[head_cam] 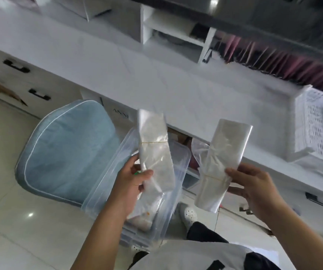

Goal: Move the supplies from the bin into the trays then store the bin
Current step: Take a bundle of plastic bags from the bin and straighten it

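Observation:
A clear plastic bin (178, 158) rests on the edge of a blue chair seat, with more bundles of clear bags inside it. My left hand (131, 184) grips one bundle of clear plastic bags (153, 141) tied with a rubber band, held upright above the bin. My right hand (254, 184) holds a second banded bundle of bags (224, 152), raised in front of the white counter's edge. White perforated trays (312, 129) stand stacked on the counter at the right.
The white counter (137, 71) runs diagonally across the view, with white shelf cubbies (172, 36) behind and rows of pink and dark items (273, 61) at the back right. Drawers with black handles (39, 94) sit below left. The blue chair (69, 149) stands on tiled floor.

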Action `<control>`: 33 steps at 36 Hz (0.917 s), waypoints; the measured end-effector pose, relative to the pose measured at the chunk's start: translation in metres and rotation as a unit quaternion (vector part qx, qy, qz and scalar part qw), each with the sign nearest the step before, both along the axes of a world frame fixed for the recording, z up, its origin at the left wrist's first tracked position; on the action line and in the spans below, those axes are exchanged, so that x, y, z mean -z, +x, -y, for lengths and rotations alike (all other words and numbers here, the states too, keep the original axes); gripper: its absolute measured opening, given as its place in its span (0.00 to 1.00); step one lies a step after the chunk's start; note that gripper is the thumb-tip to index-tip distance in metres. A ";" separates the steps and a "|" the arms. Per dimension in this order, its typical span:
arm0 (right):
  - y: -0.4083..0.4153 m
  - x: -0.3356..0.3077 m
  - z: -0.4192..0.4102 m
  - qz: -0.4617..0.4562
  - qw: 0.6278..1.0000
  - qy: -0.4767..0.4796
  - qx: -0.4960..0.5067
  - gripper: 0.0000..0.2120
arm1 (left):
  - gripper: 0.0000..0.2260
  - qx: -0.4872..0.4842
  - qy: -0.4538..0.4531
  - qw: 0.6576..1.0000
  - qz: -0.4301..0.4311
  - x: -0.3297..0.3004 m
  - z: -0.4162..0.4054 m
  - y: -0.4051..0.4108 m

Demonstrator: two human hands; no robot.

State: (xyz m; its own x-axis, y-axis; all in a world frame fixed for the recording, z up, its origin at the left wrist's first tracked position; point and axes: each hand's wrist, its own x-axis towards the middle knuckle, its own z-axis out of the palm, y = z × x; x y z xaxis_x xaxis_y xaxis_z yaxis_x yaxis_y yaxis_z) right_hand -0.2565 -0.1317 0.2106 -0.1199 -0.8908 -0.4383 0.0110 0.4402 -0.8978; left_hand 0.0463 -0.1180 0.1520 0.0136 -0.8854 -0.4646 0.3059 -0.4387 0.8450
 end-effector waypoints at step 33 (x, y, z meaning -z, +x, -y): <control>-0.270 -0.010 0.255 -0.273 0.952 -0.037 -0.134 0.05 | 0.20 0.033 0.033 0.976 0.211 0.007 0.196 -0.334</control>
